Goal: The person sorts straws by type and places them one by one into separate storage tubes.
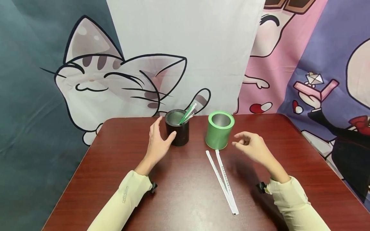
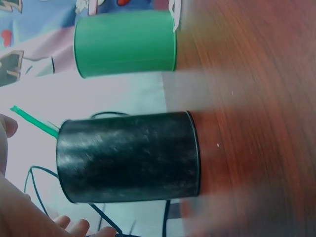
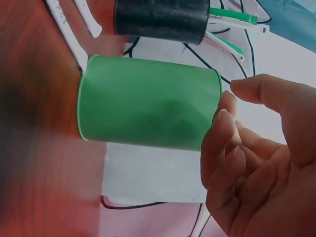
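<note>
A black can (image 1: pixel 178 133) stands upright on the table, with several thin green and white sticks (image 1: pixel 188 114) leaning out of its top; their kind is unclear. My left hand (image 1: pixel 157 142) is beside its left side, thumb and fingers spread, holding nothing. To the right is an upright green can (image 1: pixel 218 134) whose visible inside holds nothing. Just right of that can hovers my right hand (image 1: pixel 251 146), its fingers loosely bent and gripping nothing. In the right wrist view the fingertips (image 3: pixel 224 116) appear close to the green can's rim; whether they touch it I cannot tell.
Two narrow white strips (image 1: pixel 221 183) with small printed marks lie on the reddish-brown table (image 1: pixel 179 192), meeting at their near ends and spreading towards the green can. A cartoon-printed cloth (image 1: pixel 185 32) hangs behind the table's far edge.
</note>
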`<state>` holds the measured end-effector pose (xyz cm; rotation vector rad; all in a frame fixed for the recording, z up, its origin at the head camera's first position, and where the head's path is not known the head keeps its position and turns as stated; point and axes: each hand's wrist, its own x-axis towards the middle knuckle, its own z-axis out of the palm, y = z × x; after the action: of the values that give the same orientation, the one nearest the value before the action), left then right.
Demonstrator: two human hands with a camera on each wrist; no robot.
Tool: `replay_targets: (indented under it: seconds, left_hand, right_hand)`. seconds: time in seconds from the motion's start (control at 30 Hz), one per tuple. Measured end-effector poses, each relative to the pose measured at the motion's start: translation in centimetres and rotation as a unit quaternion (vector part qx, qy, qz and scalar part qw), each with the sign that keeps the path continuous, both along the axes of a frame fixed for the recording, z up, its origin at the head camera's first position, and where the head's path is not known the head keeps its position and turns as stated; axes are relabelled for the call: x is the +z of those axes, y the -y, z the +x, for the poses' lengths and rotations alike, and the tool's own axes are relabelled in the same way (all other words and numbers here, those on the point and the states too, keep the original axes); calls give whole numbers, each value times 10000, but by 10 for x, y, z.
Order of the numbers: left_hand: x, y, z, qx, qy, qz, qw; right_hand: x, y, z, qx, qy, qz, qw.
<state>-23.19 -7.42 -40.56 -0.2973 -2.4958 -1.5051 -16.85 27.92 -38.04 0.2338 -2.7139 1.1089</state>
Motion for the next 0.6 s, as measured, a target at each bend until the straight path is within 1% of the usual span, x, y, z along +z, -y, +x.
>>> replay_targets:
  seconds: [0.2, 0.4, 0.47, 0.53, 0.6]
  left_hand:
    - [5, -11, 15, -63, -62, -346, 9994]
    - [10, -29, 30, -423, -175, -624, 9970]
    - [11, -36, 34, -499, -242, -687, 9961]
    - [12, -41, 38, -564, -318, -722, 9953]
    - [14, -46, 42, -587, -362, -781, 9946]
  right_hand:
    - [8, -4, -4, -66, 6, 63, 10000]
    - [14, -5, -9, -77, 29, -6, 10000]
    - [16, -4, -12, -76, 12, -28, 10000]
    - [17, -2, -15, -100, -70, -40, 9999]
    - [18, 0, -18, -171, -246, -36, 9995]
